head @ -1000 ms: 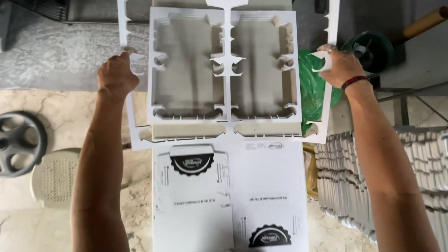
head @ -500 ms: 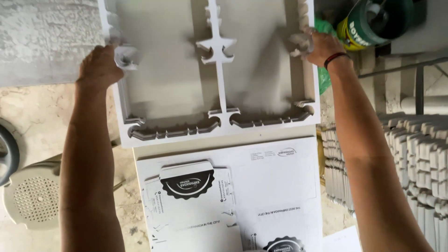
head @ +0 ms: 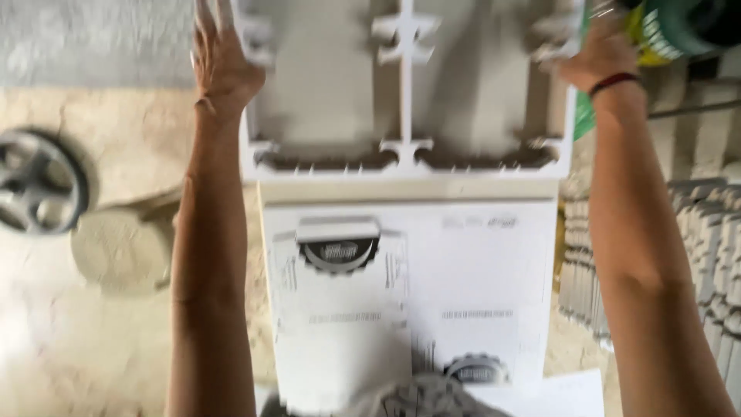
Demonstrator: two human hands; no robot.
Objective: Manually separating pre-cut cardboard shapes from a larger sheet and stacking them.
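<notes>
A white moulded plastic frame (head: 401, 93) is gripped at its right edge by the right hand (head: 598, 54), while the left hand (head: 224, 66) is spread open against its left edge, above a white printed cardboard sheet (head: 409, 286)

Sandy concrete floor (head: 93, 340) carries all. Dark spoked wheel (head: 35, 181) lies at left, round perforated disc (head: 123, 247) just beside. Stack of white printed sheets (head: 432, 286) at centre. Rows of white moulded parts (head: 695, 255) at right.
</notes>
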